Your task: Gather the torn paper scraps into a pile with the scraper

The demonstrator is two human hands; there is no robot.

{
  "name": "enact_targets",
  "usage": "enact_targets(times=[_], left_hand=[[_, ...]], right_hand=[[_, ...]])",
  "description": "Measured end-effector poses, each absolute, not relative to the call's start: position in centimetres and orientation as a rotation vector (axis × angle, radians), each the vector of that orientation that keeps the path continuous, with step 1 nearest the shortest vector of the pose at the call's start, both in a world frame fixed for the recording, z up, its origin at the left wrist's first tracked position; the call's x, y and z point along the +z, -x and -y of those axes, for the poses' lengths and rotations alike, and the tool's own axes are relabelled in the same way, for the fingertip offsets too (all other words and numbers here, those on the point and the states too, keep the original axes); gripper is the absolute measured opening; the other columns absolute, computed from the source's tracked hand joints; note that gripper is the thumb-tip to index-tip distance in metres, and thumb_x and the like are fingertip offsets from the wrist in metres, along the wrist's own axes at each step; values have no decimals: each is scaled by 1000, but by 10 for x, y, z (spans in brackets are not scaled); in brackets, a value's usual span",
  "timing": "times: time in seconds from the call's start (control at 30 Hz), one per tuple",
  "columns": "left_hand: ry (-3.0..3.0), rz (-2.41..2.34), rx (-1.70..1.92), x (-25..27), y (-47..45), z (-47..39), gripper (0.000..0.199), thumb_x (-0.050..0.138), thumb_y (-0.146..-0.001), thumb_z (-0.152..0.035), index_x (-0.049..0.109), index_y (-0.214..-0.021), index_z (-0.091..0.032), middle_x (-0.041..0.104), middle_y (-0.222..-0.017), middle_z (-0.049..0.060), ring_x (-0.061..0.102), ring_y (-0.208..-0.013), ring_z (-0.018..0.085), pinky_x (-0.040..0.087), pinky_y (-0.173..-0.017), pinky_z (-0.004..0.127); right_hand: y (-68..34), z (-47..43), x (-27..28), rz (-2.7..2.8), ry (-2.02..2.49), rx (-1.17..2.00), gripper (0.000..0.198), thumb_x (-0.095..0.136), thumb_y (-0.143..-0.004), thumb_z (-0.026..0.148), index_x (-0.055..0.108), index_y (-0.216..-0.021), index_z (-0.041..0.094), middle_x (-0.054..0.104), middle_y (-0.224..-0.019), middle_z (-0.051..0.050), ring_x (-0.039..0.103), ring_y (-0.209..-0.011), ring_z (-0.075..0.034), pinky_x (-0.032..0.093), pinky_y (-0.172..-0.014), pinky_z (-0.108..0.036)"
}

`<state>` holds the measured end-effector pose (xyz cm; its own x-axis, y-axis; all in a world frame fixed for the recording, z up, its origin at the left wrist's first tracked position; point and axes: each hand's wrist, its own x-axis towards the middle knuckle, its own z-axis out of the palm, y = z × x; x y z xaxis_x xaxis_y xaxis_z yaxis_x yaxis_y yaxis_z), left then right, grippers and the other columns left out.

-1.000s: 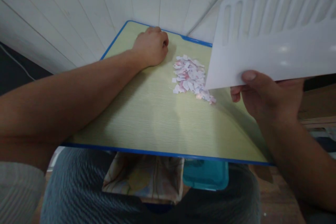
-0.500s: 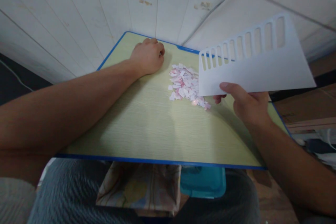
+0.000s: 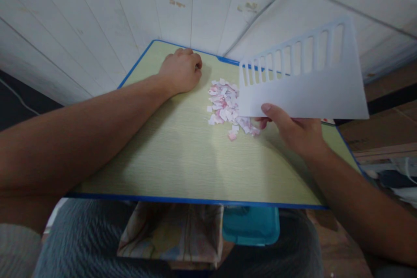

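My right hand point(image 3: 289, 132) is closed on the lower edge of a white sheet with a row of long slots point(image 3: 312, 97), thumb on the near face. The sheet stands tilted above the table, and its left end hides part of a heap of small white and pink paper scraps point(image 3: 224, 104). A few scraps lie just in front of the heap, near my right fingertips. To the left of the heap, my left hand point(image 3: 182, 69) rests on the tabletop in a loose fist. I see nothing in it, though its palm side is hidden.
The small pale-green table point(image 3: 182, 156) has a blue rim and stands against a white panelled wall point(image 3: 163, 4). Below its front edge are a patterned fabric bin point(image 3: 172, 234) and a teal plastic container point(image 3: 252, 226), between my legs. Cardboard boxes point(image 3: 381, 134) stand at the right.
My right hand and the slotted sheet have shifted slightly left, and the sheet's angle has changed. Some scraps now lie loose in front of the heap. My left hand stays in place.
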<state>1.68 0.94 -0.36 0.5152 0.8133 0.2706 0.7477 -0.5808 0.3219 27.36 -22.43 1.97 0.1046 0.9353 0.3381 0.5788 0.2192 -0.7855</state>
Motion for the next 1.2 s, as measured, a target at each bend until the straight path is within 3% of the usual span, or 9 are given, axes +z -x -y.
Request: enact_targets(times=[0.17,0.4,0.53,0.7,0.93,1.07,1.2], left_hand=[[-2593,-1351,571,-1,-17,-6,46,52,-107,-43,81,-141,-30,73,-157,5,55,-143,37,46,-124,59],[-2619,-1342,570,1,-16,-5,46,54,-104,-44,81,-138,-31,75,-150,7,56,-140,37,47,-124,59],[-2560,-1333,591,1,-16,-4,50,58,-102,-51,79,-144,-33,79,-141,5,53,-143,38,43,-127,59],[-2600,-1353,568,-1,-17,-6,44,53,-108,-46,81,-138,-31,74,-150,6,55,-140,37,46,-124,60],[-2617,-1344,543,-3,-16,-10,49,52,-111,-57,77,-143,-29,80,-134,2,51,-140,34,43,-124,55],[-2604,-1375,529,-2,-17,-9,49,54,-109,-58,78,-141,-29,80,-135,3,52,-142,35,43,-124,55],[-2583,-1371,563,-2,-18,-10,51,48,-111,-61,80,-137,-31,77,-144,4,54,-139,36,44,-122,59]], right_hand=[[-279,221,17,1445,1497,399,42,88,-103,42,72,-66,31,73,-65,-2,66,-59,-24,58,-62,-42],[-269,228,20,1707,1474,605,55,79,-111,58,74,-63,32,78,-73,-4,76,-74,-27,65,-79,-44],[-271,228,24,1663,1482,543,55,80,-109,60,73,-63,32,76,-71,-5,75,-73,-27,65,-79,-45],[-266,234,29,1662,1406,690,48,83,-106,61,75,-70,31,76,-69,-3,73,-66,-26,63,-68,-43],[-263,240,29,1829,1363,713,42,85,-107,43,74,-68,30,80,-69,-1,76,-62,-24,64,-60,-38],[-261,241,36,1955,1283,754,31,83,-104,28,77,-74,30,81,-70,0,78,-66,-24,65,-68,-37],[-260,242,37,1873,1325,802,36,82,-106,37,74,-72,28,79,-70,-1,77,-66,-23,65,-65,-37]])
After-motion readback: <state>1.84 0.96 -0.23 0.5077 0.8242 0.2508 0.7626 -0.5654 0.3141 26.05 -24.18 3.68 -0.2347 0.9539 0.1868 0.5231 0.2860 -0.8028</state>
